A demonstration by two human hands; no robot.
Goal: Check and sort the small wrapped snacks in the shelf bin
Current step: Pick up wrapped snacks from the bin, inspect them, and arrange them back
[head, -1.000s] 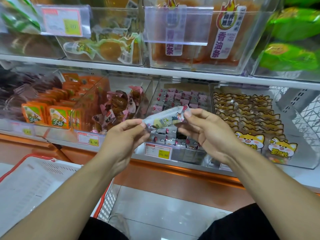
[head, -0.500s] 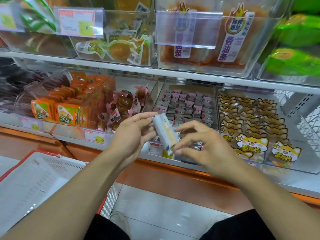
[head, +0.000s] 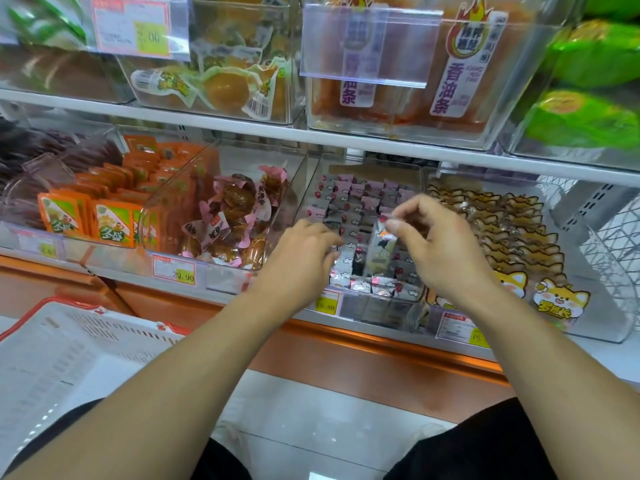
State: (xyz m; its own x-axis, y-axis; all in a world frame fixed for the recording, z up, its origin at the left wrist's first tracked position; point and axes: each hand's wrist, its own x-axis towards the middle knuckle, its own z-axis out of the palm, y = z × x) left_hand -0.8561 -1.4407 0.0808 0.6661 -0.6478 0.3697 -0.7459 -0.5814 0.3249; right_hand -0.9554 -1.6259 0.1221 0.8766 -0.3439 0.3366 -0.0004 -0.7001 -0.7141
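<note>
Silvery wrapped snack [head: 379,249] hangs upright, pinched at its top by the right hand [head: 438,244]; left hand [head: 301,252] hovers, fingers loosely curled. Best lowered squarely into the clear bin's [head: 388,301] row.

my hands: 2, left [head: 304,252] and right [head: 440,244]
snack in my fingers: 1, a wrapped snack [head: 379,251] pinched at its top by my right hand
snacks in the bin [head: 367,202]: dozens, in rows, too many and too blurred for me to count
clear bins on this shelf, in my view: 5
clear bins on the shelf above: 5, the end ones cut off by the frame
printed price tags I can read as tags: 6
blank tag holder [head: 367,43]: 1
baskets: 1, white basket [head: 69,348] with a red rim, at my left
</note>
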